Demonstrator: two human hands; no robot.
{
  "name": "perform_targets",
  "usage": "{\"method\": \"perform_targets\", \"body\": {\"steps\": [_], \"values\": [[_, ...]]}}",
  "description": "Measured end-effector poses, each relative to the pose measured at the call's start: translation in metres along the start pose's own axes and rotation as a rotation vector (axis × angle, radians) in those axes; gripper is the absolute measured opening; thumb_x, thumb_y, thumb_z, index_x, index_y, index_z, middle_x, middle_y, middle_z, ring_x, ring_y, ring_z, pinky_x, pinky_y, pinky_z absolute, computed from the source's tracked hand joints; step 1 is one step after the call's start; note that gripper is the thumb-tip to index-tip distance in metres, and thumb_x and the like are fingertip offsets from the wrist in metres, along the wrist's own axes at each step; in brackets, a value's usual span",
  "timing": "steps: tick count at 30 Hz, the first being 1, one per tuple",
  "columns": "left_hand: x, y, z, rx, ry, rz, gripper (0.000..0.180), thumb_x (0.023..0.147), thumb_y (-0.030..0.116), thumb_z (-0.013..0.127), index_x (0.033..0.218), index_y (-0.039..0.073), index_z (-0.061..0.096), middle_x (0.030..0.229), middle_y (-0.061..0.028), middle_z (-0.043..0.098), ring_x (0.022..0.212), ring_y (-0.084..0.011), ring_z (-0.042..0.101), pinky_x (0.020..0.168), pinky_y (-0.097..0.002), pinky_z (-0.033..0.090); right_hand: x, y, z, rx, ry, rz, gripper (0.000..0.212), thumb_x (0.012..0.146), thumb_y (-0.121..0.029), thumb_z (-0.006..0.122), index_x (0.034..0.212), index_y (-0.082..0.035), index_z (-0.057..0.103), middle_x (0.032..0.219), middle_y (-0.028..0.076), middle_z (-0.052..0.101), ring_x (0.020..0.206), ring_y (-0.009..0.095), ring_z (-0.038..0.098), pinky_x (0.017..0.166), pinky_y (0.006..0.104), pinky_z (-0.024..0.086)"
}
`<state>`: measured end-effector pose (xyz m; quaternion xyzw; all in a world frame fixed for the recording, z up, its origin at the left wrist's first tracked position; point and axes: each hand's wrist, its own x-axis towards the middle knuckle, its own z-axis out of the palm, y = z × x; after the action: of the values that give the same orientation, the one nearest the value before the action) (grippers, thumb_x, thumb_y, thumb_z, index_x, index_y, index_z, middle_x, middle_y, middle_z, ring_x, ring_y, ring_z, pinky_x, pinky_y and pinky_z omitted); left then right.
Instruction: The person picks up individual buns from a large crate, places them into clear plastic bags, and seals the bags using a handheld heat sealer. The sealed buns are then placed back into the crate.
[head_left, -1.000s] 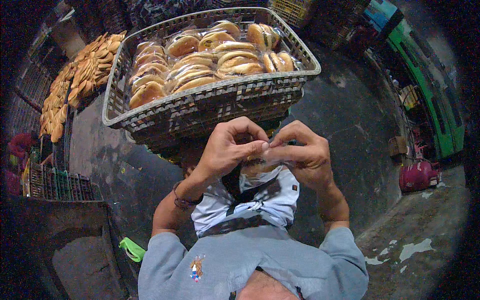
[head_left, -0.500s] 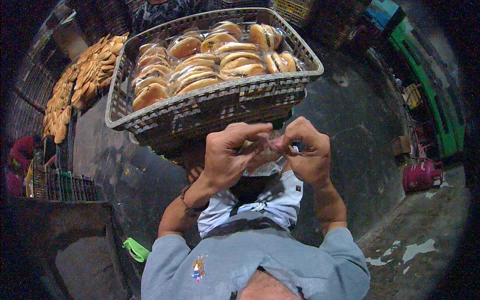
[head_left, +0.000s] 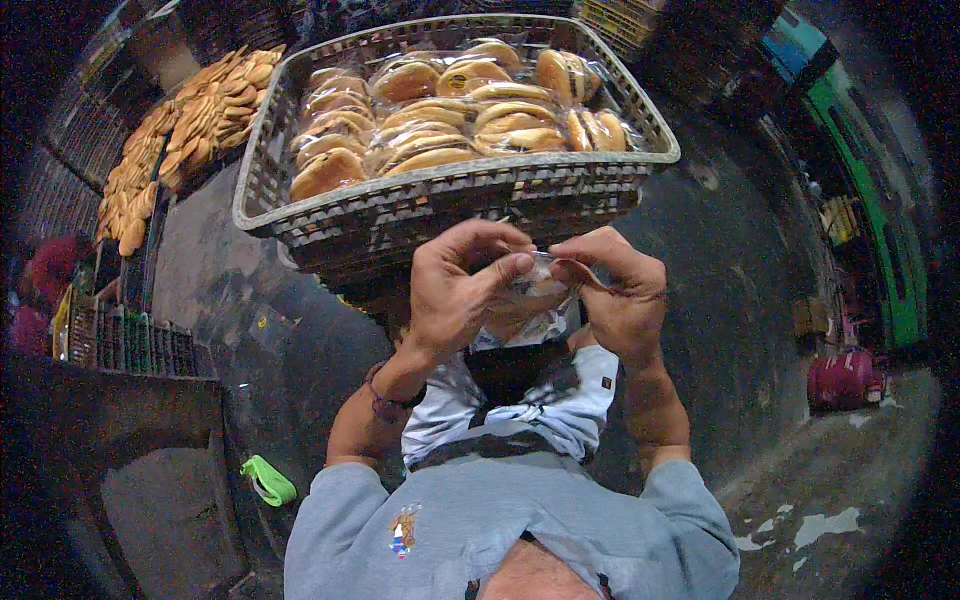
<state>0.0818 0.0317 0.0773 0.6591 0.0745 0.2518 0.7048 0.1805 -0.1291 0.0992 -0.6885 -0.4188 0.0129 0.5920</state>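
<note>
Between my hands hangs a clear plastic bag, with what looks like bread inside, in front of my knees. My left hand pinches the bag's upper edge between thumb and fingers. On the other side, my right hand grips the same edge, fingers curled. The fingers hide part of the bag's mouth. Just beyond my hands stands a grey plastic crate, lattice-sided. Clear bags of round flat breads lie in rows inside it.
Loose flat breads are heaped on a rack at the far left. Near it a person in red is beside a dark crate. A green strap-like object lies at lower left, a red gas cylinder at right.
My fingertips have shifted on the bag's edge, and the left thumb now lies straighter along it. The bag hangs lower and more open to view. The crate appears slightly further right.
</note>
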Motion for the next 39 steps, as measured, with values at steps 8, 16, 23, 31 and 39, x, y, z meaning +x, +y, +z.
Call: {"method": "perform_targets", "body": {"steps": [8, 16, 23, 31, 39], "values": [[-0.020, -0.002, -0.033, 0.053, 0.259, 0.061, 0.046, 0.079, 0.005, 0.083, 0.119, 0.001, 0.062, 0.108, -0.0123, 0.071, 0.087, -0.0165, 0.071, 0.077, -0.0277, 0.059, 0.008, 0.014, 0.047, -0.247, -0.119, -0.285, 0.034, 0.065, 0.005, 0.070, 0.095, -0.009, 0.076, 0.088, 0.006, 0.066, 0.091, 0.026, 0.062, 0.077, 0.0365, 0.053], [-0.065, -0.052, -0.087, 0.800, 0.189, 0.501, 0.031, 0.065, 0.006, 0.085, 0.094, 0.011, 0.078, 0.095, -0.0075, 0.059, 0.109, -0.0317, 0.061, 0.097, -0.0457, 0.049, -0.023, 0.065, 0.096, -0.192, -0.158, -0.273, 0.023, 0.067, 0.002, 0.082, 0.089, -0.006, 0.077, 0.085, 0.007, 0.062, 0.080, 0.020, 0.061, 0.069, 0.0298, 0.050], [-0.082, -0.058, -0.069, 0.551, 0.255, 0.116, 0.011, 0.074, 0.006, 0.079, 0.083, 0.002, 0.073, 0.110, -0.0117, 0.058, 0.109, -0.0263, 0.060, 0.088, -0.0363, 0.053, -0.041, 0.076, 0.094, 0.276, -0.246, 0.387, 0.020, 0.076, -0.014, 0.083, 0.091, -0.004, 0.073, 0.095, 0.006, 0.067, 0.087, 0.016, 0.065, 0.076, 0.0308, 0.053], [-0.050, -0.091, -0.072, 0.568, 0.135, -0.015, 0.036, 0.084, 0.027, 0.070, 0.109, 0.000, 0.065, 0.098, -0.0118, 0.066, 0.086, -0.0180, 0.063, 0.075, -0.0297, 0.051, -0.037, 0.098, 0.096, 0.477, -0.229, 0.541, 0.020, 0.085, -0.007, 0.077, 0.099, -0.003, 0.063, 0.082, 0.002, 0.064, 0.057, 0.005, 0.054, 0.046, 0.0191, 0.040], [-0.018, -0.107, -0.015, 0.081, 0.231, -0.612, 0.032, 0.093, 0.024, 0.059, 0.104, -0.004, 0.069, 0.097, -0.0104, 0.070, 0.087, -0.0175, 0.066, 0.081, -0.0312, 0.053, -0.051, 0.137, 0.034, 0.780, 0.069, 0.760, 0.017, 0.095, -0.009, 0.064, 0.111, -0.004, 0.060, 0.085, 0.007, 0.068, 0.061, 0.012, 0.063, 0.044, 0.0228, 0.050]]}}
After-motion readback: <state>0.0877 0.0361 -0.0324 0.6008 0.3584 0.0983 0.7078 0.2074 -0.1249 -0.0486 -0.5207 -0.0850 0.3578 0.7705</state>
